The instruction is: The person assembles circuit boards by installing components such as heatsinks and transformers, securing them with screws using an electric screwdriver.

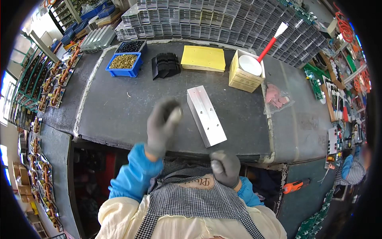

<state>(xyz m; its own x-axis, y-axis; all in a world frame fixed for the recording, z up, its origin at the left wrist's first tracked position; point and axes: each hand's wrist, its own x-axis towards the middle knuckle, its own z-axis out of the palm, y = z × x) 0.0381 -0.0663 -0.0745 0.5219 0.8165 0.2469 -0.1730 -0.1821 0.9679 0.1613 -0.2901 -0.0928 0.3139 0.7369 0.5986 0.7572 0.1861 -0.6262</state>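
Observation:
A silver metal block (208,116), long and with several small holes in its top face, lies at a slant on the dark workbench. To its left, my left hand (162,126) in a grey glove is raised over the bench, its fingers bent and smeared by motion. I cannot tell whether anything is in it. My right hand (225,168), also gloved in grey, is closed near the bench's front edge, just below the block's near end and apart from it. Whatever its curled fingers hold, if anything, is hidden.
Along the back stand a blue bin of brass-coloured screws (123,62), a bin of black parts (130,47), black plastic pieces (165,65), a yellow stack (203,58) and a box (243,81) with a red-handled brush (269,46). An orange power screwdriver (295,186) lies right.

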